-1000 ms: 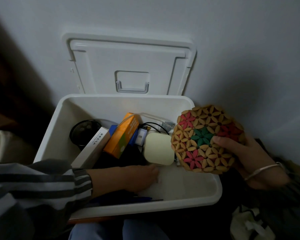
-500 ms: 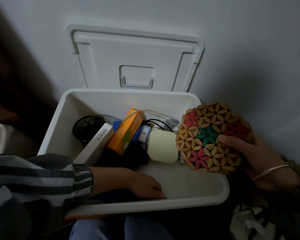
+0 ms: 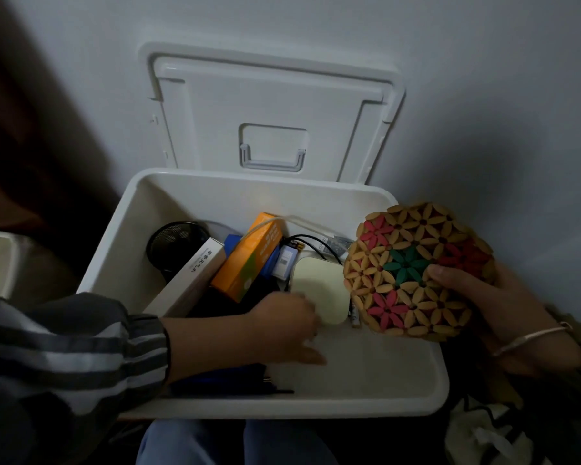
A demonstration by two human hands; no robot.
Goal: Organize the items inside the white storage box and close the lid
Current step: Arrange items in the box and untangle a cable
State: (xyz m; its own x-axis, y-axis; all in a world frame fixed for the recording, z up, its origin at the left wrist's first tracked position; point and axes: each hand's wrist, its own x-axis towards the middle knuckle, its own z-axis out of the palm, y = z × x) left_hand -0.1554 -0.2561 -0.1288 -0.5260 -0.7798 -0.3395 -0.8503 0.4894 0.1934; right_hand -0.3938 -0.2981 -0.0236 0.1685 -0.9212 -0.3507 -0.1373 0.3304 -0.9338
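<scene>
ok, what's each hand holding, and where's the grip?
Right hand holds the woven flower mat by its right edge, thumb on the face. Left hand is at the near-left corner of the cream case; blurred, so a grip cannot be told.

A plain pale wall (image 3: 450,78) in dim light, perhaps dark furniture (image 3: 31,129) left.

hands (image 3: 282,327) (image 3: 503,313) 2 | trivet (image 3: 413,273) 1 | storage box (image 3: 282,406) 1 | lid (image 3: 265,105) 1
</scene>
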